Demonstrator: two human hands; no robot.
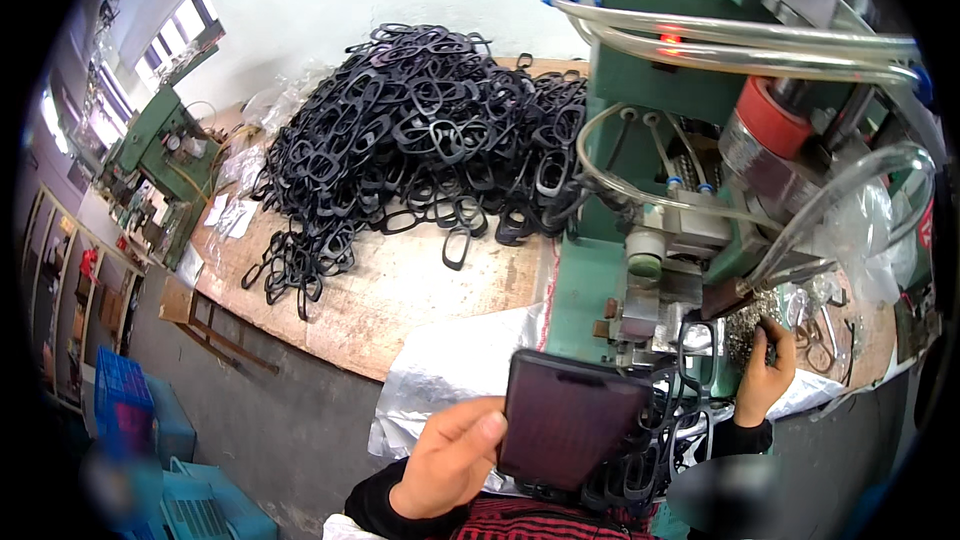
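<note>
Your left grip (450, 455) is clamping the dark panel (572, 425) at its left edge, while a black frame (683, 355), long axis near-upright, is sitting just left of your nearer right grip (768, 378), whose hold I cannot tell.

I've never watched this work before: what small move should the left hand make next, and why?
Perhaps the left hand should ease the dark panel aside: it seems to hold the panel's left edge, and the panel blocks some view just below the machine.
</note>
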